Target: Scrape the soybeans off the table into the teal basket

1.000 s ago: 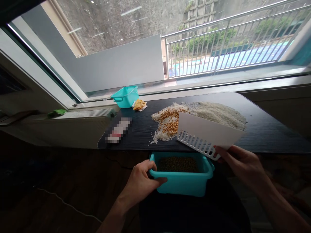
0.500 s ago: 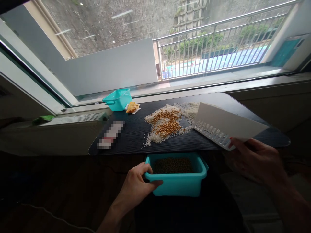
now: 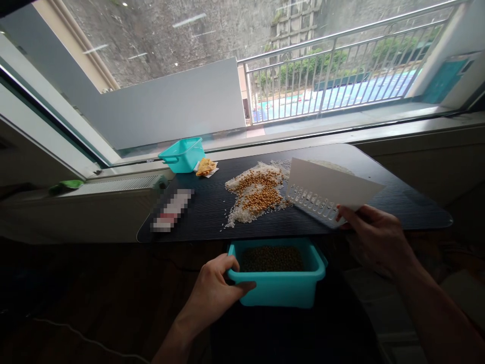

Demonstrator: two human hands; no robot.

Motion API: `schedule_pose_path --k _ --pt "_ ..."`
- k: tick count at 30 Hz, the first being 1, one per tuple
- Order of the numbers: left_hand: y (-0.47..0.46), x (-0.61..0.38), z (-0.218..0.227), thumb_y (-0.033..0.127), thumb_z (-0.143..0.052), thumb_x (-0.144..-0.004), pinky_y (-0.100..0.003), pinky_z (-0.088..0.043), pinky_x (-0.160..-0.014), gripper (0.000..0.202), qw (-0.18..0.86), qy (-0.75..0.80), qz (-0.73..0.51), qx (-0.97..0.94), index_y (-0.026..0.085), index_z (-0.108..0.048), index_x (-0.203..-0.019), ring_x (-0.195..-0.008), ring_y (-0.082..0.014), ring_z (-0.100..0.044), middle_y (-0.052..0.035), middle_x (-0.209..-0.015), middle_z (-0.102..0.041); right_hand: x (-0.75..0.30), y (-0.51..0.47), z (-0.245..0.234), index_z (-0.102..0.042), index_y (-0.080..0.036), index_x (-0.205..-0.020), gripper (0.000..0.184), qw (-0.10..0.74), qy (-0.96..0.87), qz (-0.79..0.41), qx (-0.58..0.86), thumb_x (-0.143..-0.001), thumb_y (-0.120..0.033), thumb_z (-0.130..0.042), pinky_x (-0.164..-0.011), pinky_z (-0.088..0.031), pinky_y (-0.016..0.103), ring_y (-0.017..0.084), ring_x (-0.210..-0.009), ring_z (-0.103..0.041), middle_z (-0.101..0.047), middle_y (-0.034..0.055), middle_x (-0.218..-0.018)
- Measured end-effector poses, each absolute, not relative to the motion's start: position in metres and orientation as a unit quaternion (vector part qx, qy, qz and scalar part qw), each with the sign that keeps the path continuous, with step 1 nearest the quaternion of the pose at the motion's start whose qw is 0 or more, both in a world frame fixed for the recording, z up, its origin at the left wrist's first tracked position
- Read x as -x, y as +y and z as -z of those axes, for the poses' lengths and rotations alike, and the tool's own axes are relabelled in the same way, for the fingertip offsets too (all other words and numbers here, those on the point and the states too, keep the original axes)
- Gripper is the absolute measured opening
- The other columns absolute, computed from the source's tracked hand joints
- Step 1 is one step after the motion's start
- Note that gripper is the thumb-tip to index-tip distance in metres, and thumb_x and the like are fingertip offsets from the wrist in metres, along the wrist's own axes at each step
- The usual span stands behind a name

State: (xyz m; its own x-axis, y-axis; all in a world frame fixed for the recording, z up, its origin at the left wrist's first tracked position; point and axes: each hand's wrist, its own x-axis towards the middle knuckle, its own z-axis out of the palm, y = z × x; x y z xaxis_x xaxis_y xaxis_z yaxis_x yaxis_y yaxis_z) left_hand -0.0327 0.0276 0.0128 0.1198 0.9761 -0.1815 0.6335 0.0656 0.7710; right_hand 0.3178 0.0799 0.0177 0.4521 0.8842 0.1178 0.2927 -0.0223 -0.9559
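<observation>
The left hand (image 3: 217, 278) clasps the left front corner of a teal bin (image 3: 278, 289) at the desk's near edge, its fingers curled over the rim and its thumb lying along the front wall. Small dark grains (image 3: 271, 259) cover the bin's floor. To the right, the right hand (image 3: 375, 235) has its fingers closed on the near edge of a white slotted sheet (image 3: 333, 183), tilted above the desk (image 3: 204, 212); whether it touches the surface, I cannot tell. Left of the sheet lies a heap of white grains and golden beans (image 3: 259, 194); pale grains (image 3: 337, 166) show behind it. Farther off, a crumpled yellow thing (image 3: 206, 167) lies beside a second teal container (image 3: 187, 155).
</observation>
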Motion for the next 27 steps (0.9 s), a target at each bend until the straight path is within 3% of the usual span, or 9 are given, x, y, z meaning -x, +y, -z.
schedule_pose_path --k 6,13,22,27 --pt "0.029 0.032 -0.012 0.035 -0.082 -0.07 -0.027 -0.033 -0.063 0.034 0.378 0.618 -0.231 -0.65 0.022 -0.051 -0.066 -0.069 -0.0155 -0.047 0.005 -0.069 -0.047 -0.309 0.078 -0.015 -0.079 -0.024 -0.071 0.044 0.533 -0.457 -0.291 0.649 -0.062 -0.066 -0.087 -0.061 -0.058 0.035 0.022 -0.06 -0.069 -0.076 0.0016 -0.066" --pt "0.028 0.03 -0.013 0.034 -0.08 -0.07 -0.027 -0.033 -0.063 0.031 0.376 0.619 -0.228 -0.651 0.022 -0.051 -0.066 -0.069 -0.0153 -0.047 0.0048 -0.07 -0.047 -0.311 0.079 -0.012 -0.078 -0.022 -0.074 0.054 0.546 -0.458 -0.28 0.643 -0.063 -0.074 -0.088 -0.064 -0.058 0.032 0.02 -0.063 -0.069 -0.079 0.0043 -0.073" --pt "0.029 0.03 -0.008 0.033 -0.083 -0.07 -0.027 -0.033 -0.062 0.032 0.365 0.61 -0.235 -0.663 0.021 -0.054 -0.066 -0.068 -0.0138 -0.046 0.0054 -0.071 -0.048 -0.302 0.08 -0.017 -0.078 -0.023 -0.064 0.054 0.524 -0.478 -0.288 0.644 -0.056 -0.076 -0.087 -0.059 -0.055 0.034 0.021 -0.057 -0.066 -0.074 0.0027 -0.062" --pt "0.029 0.03 -0.009 0.032 -0.083 -0.071 -0.027 -0.034 -0.062 0.031 0.367 0.61 -0.231 -0.663 0.021 -0.055 -0.067 -0.068 -0.0134 -0.047 0.0058 -0.071 -0.049 -0.304 0.071 -0.022 -0.081 -0.024 -0.071 0.059 0.533 -0.469 -0.261 0.654 -0.057 -0.081 -0.086 -0.054 -0.056 0.034 0.022 -0.057 -0.068 -0.076 0.0041 -0.065"
